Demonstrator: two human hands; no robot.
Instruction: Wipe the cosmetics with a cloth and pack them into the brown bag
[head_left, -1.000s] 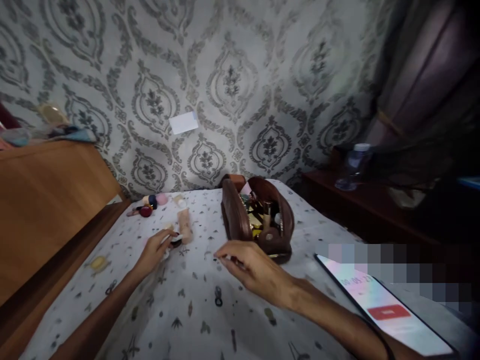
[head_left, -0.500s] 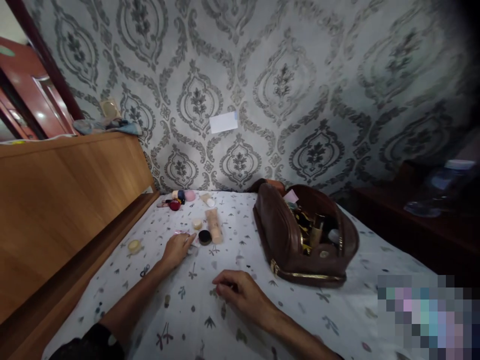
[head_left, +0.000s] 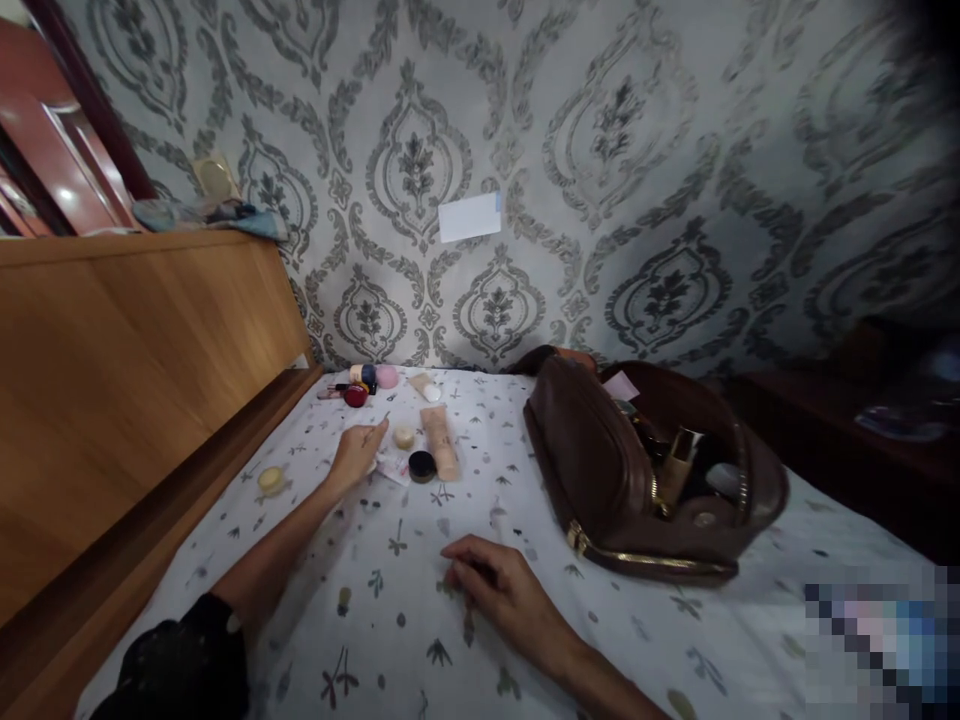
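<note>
My left hand [head_left: 358,455] is over the sheet with its fingers loosely extended and apart, and I see nothing held in it. Just to its right lies a small white and pink tube [head_left: 395,470]. Beyond its fingertips are a small cream-coloured jar [head_left: 403,437], a black-lidded jar [head_left: 421,466] and a beige squeeze tube [head_left: 440,443]. My right hand [head_left: 504,590] rests nearer to me, fingers half bent with a gap between thumb and forefinger, nothing visible in it. To its right stands an unzipped brown cosmetic bag [head_left: 592,465] with a gold-capped bottle [head_left: 681,465] inside.
More cosmetics lie near the wall: a red round item [head_left: 355,396], a pink round item [head_left: 386,377] and a small tube [head_left: 425,387]. A yellowish jar [head_left: 271,481] sits at left by the wooden board [head_left: 150,350]. The patterned sheet [head_left: 420,620] covers the surface.
My left hand has drawn back from the white and pink tube, which now shows more fully. The right hand stays about where it was. The whole view has shifted slightly.
</note>
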